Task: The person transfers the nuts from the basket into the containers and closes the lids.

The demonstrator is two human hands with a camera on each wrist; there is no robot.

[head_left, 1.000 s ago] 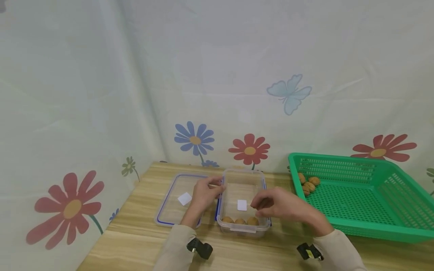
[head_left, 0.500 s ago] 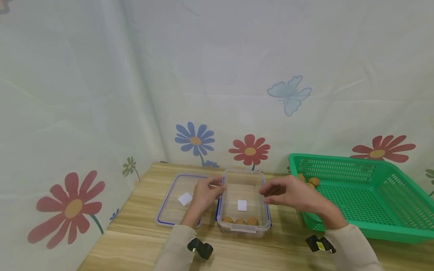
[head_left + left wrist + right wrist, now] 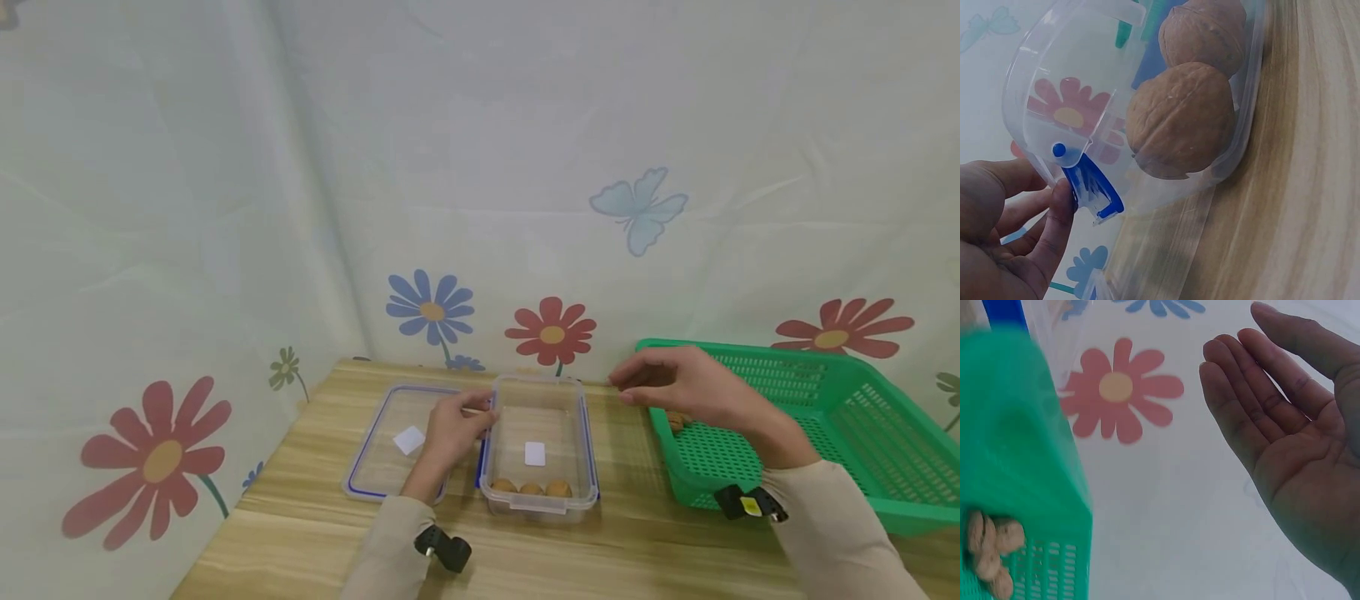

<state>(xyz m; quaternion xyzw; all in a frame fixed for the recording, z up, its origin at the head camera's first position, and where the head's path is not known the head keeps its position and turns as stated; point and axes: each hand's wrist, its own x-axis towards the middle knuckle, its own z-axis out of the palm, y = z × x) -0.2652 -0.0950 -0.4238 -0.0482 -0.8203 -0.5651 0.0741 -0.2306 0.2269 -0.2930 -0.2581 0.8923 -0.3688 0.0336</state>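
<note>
A clear plastic food container point(image 3: 536, 417) with blue seals stands on the table, three walnuts point(image 3: 531, 490) in a row at its near end. My left hand point(image 3: 453, 429) holds its left side; in the left wrist view the fingers point(image 3: 1060, 209) pinch the rim beside the blue-edged latch point(image 3: 1092, 190). Two large walnuts point(image 3: 1182, 122) show through the wall there. My right hand point(image 3: 686, 387) hovers over the left edge of the green basket point(image 3: 787, 492), partly hiding the walnuts point(image 3: 677, 421) inside. Its palm and relaxed fingers show holding nothing in the right wrist view.
The container's lid point(image 3: 378, 454), with a blue seal and a white label, lies flat left of the container and partly under my left arm. A flower-printed curtain point(image 3: 480, 167) hangs behind the wooden table point(image 3: 285, 517).
My right hand has moved from over the container's near right side, up and right to the basket's left edge. The left hand and the container have stayed put.
</note>
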